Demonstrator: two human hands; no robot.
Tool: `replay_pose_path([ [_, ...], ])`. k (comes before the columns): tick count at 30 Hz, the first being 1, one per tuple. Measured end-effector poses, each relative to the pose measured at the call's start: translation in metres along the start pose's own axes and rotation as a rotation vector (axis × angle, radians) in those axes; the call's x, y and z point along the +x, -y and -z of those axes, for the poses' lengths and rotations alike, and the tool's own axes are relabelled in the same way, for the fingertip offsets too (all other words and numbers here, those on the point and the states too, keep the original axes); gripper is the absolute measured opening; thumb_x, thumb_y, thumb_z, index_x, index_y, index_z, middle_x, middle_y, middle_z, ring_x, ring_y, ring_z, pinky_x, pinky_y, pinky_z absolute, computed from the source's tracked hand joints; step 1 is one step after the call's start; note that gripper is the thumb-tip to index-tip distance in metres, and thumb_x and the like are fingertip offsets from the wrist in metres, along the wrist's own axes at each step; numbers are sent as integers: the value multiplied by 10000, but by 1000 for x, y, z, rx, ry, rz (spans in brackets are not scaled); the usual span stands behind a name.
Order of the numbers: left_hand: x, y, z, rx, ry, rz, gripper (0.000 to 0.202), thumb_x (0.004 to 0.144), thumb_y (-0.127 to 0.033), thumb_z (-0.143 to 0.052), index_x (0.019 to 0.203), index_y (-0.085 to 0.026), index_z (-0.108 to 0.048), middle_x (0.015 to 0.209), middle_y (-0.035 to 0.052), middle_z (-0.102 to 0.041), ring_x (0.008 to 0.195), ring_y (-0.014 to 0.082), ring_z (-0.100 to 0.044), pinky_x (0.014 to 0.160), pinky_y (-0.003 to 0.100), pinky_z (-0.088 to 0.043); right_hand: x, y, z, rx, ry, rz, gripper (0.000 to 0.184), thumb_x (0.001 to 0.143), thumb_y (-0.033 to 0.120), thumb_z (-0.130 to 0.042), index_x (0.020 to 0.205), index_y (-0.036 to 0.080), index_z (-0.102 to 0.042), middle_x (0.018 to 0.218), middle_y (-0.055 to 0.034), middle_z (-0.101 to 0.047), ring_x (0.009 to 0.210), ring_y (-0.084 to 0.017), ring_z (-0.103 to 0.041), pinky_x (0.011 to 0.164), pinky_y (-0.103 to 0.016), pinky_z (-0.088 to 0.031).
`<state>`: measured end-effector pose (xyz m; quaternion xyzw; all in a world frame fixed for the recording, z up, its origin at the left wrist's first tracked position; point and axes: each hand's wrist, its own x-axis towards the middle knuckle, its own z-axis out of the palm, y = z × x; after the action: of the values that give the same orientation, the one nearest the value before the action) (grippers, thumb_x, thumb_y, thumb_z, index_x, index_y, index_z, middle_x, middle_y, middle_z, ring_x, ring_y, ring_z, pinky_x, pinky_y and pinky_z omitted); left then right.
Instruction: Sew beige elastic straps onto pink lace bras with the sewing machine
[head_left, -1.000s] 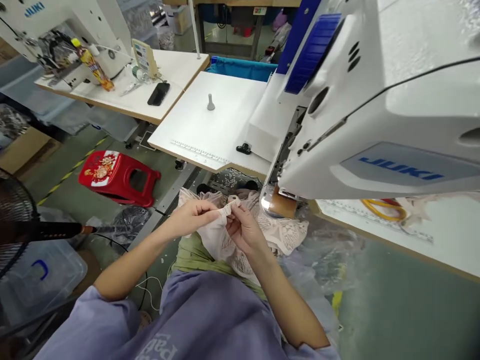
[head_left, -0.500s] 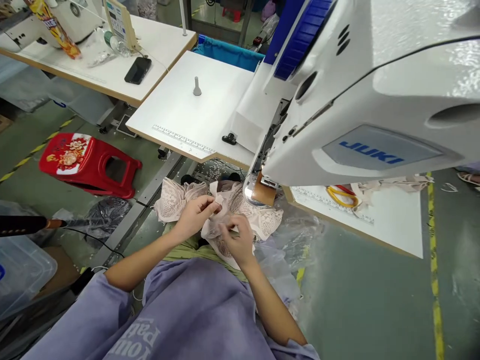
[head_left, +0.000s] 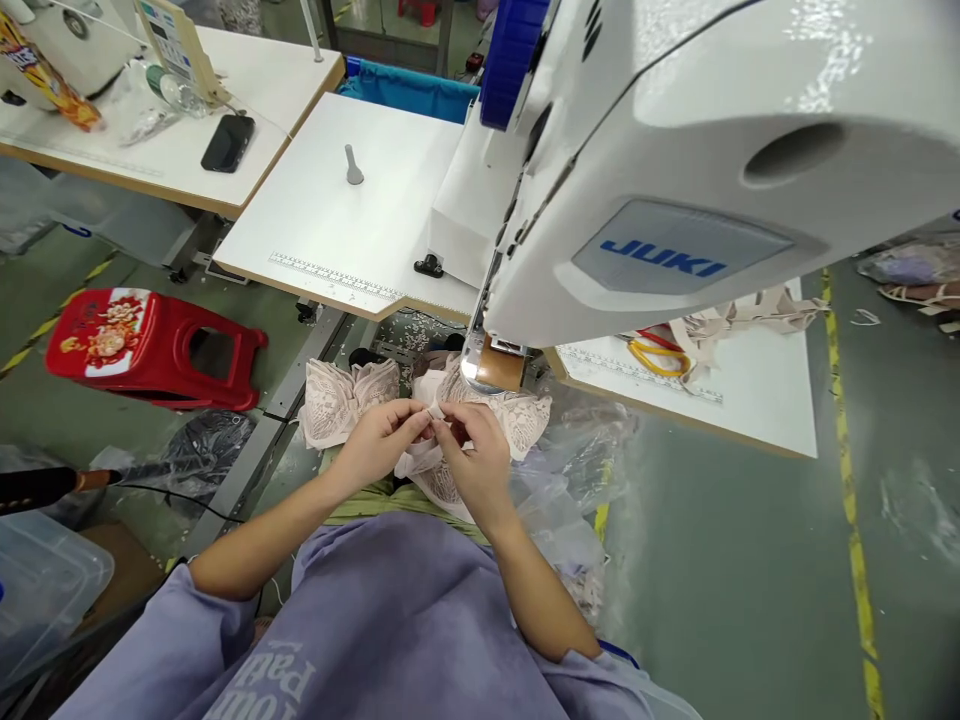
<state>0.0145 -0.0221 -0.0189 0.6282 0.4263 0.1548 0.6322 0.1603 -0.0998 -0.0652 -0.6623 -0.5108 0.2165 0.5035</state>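
My left hand (head_left: pixel 382 440) and my right hand (head_left: pixel 472 455) meet over my lap, both pinching a small fold of a pale pink lace garment (head_left: pixel 431 455). More of the same lace (head_left: pixel 337 400) spreads left and right under my hands. Just beyond them hangs the needle end (head_left: pixel 491 365) of a white JUKI sewing machine (head_left: pixel 675 190), which fills the upper right of the view.
The machine's white table (head_left: pixel 345 230) carries a grey peg and a printed ruler edge. A second table at the left holds a phone (head_left: pixel 227 142). A red stool (head_left: pixel 150 345) stands on the floor. Yellow-handled scissors (head_left: pixel 656 355) lie on the right table part; clear plastic bags (head_left: pixel 577 470) sit beside my lap.
My hands have drawn together again on the lace fold, with my right hand risen to meet my left. The camera view has shifted right and down.
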Motion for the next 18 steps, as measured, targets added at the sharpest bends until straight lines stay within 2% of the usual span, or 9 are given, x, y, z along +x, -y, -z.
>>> replay_pose_path([
  [5, 20, 8, -9, 127, -41, 2, 410, 957, -513, -458, 793, -170, -611, 734, 1, -589, 700, 152, -541, 642, 250, -420, -7, -18, -15, -124, -72, 111, 194, 962, 245, -542, 937, 247, -735, 927, -64, -719, 878, -188, -672, 789, -340, -566],
  [6, 25, 9, -10, 163, -39, 4, 423, 952, -525, -460, 760, -172, -591, 706, -3, -573, 686, 153, -533, 629, 251, -410, -7, -24, -14, -162, -49, 153, 205, 958, 234, -539, 919, 241, -740, 919, -66, -726, 884, -189, -678, 805, -340, -566],
  [8, 34, 11, -11, 265, -17, -8, 434, 945, -529, -470, 700, -180, -554, 649, -11, -542, 646, 151, -514, 606, 255, -386, 0, -37, -1, -255, 78, 231, 192, 947, 234, -557, 919, 240, -747, 929, -53, -736, 894, -170, -687, 826, -303, -564],
  [10, 40, 11, -9, 376, -8, -43, 441, 951, -511, -463, 656, -189, -521, 608, -15, -525, 608, 149, -498, 591, 259, -365, 16, -53, 33, -421, 188, 194, 211, 964, 241, -532, 990, 243, -741, 1001, -32, -738, 955, -133, -681, 872, -242, -544],
  [11, 42, 10, -7, 422, -16, -64, 443, 955, -506, -454, 647, -192, -512, 598, -13, -526, 595, 150, -495, 583, 263, -355, 28, -61, 57, -526, 194, 126, 252, 984, 234, -485, 1057, 234, -726, 1058, -31, -731, 1003, -121, -667, 903, -226, -526],
  [12, 41, 9, -5, 458, -23, -85, 444, 957, -506, -447, 646, -196, -511, 593, -9, -530, 585, 153, -496, 572, 266, -347, 43, -70, 84, -636, 148, 29, 314, 1004, 206, -412, 1128, 207, -700, 1133, -49, -713, 1069, -124, -642, 952, -236, -501],
  [14, 39, 8, -3, 498, -2, -119, 446, 952, -518, -442, 643, -203, -510, 584, -1, -530, 563, 161, -494, 547, 272, -336, 77, -89, 142, -771, 26, -106, 461, 986, 83, -262, 1327, 101, -572, 1285, -151, -638, 1191, -179, -576, 1040, -339, -449],
  [16, 35, 8, -4, 503, 45, -131, 458, 951, -527, -428, 632, -208, -500, 573, 3, -518, 543, 162, -482, 531, 274, -336, 113, -106, 190, -875, 2, -210, 479, 929, 25, -323, 1365, 47, -518, 1334, -218, -596, 1224, -240, -546, 1067, -415, -406],
  [18, 34, 7, -6, 490, 88, -130, 452, 959, -525, -406, 654, -209, -511, 595, 10, -535, 564, 167, -497, 530, 272, -349, 141, -119, 220, -941, 82, -257, 464, 900, 33, -426, 1352, 41, -531, 1301, -235, -618, 1196, -267, -558, 1029, -393, -413],
])
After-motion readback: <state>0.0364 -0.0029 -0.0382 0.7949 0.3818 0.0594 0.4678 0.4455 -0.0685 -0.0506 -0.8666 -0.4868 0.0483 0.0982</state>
